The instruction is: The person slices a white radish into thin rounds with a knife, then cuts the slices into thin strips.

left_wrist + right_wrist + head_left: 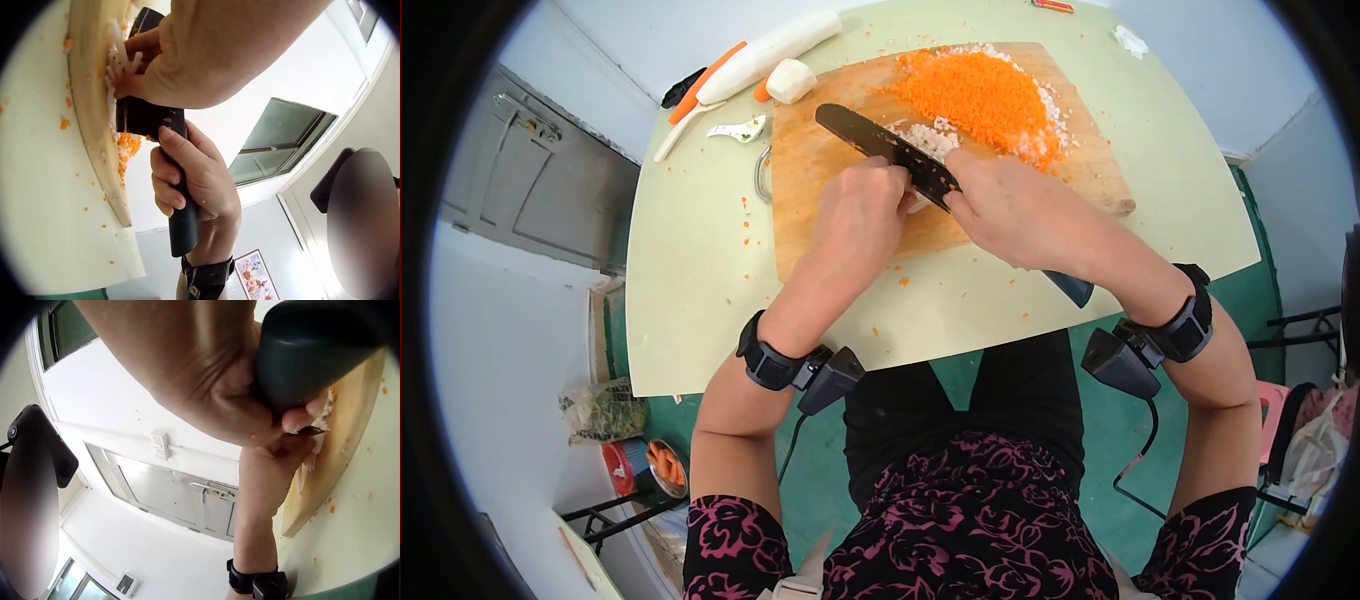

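My right hand (1015, 205) grips the dark handle (183, 225) of a kitchen knife (862, 132), its broad black blade slanting to the upper left over the wooden cutting board (810, 225). Bits of food cling to the blade. Close against the blade, my left hand (855, 215) has its fingers curled over white radish strips (120, 44), which poke out past the fingertips in the left wrist view. Beyond the blade lies finely chopped white radish (930, 140). Next to it a large heap of chopped carrot (980, 95) covers the board's far right part.
At the table's far left lie a long white radish (770, 55), a carrot (705, 82), a cut radish piece (791, 81) and a white spoon (738, 130). A metal handle (762, 175) shows by the board's left edge. Carrot crumbs dot the table (690, 330).
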Available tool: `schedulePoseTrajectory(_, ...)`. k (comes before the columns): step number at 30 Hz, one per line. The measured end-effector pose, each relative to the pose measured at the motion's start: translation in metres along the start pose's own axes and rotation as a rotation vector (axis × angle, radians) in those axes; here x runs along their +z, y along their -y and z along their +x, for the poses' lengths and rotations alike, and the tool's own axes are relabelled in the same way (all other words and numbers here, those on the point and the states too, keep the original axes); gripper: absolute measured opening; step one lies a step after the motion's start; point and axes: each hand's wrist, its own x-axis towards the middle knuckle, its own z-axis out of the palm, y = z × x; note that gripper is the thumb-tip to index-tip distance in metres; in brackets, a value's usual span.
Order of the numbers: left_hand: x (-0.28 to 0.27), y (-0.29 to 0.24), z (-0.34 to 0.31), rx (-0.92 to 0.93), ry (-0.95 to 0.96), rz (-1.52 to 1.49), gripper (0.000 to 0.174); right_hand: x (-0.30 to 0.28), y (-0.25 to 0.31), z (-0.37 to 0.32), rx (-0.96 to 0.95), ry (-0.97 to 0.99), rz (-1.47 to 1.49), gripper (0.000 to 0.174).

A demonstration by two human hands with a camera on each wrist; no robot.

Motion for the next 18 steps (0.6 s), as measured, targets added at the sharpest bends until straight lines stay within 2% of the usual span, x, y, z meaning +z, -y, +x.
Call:
schedulePoseTrajectory(1, -0.001, -0.001, -0.001, -0.006, 0.002, 0.000, 0.008, 0.002, 0.000, 0.001, -0.030, -0.006, -0.008, 0.020)
schedulePoseTrajectory(4, -0.001, 0.001, -0.001, 0.021, 0.004, -0.013, 0.009, -0.008, 0.012, 0.006, 0.119, 0.183, 0.105, 0.019)
schedulePoseTrajectory(7, 0.001, 0.003, -0.001, 0.060, -0.015, 0.013, 0.009, 0.004, 0.010, 0.022, 0.013, 0.115, 0.064, 0.019)
schedulePoseTrajectory(11, -0.001, 0.005, 0.001, 0.011, 0.054, -0.012, 0.006, 0.002, 0.010, 0.039, 0.085, 0.108, 0.086, 0.019)
schedulePoseTrajectory(13, -0.001, 0.010, 0.002, 0.010, 0.096, 0.039, 0.015, -0.001, 0.008, 0.035, 0.057, 0.058, 0.090, 0.019)
schedulePoseTrajectory(16, -0.012, 0.012, 0.001, 0.013, 0.160, -0.011, 0.016, -0.004, 0.004, 0.039, 0.063, 0.062, 0.172, 0.019)
schedulePoseTrajectory(18, -0.011, 0.019, -0.005, 0.025, 0.091, -0.028, 0.016, -0.005, 0.004, 0.035, 0.081, -0.009, 0.214, 0.021)
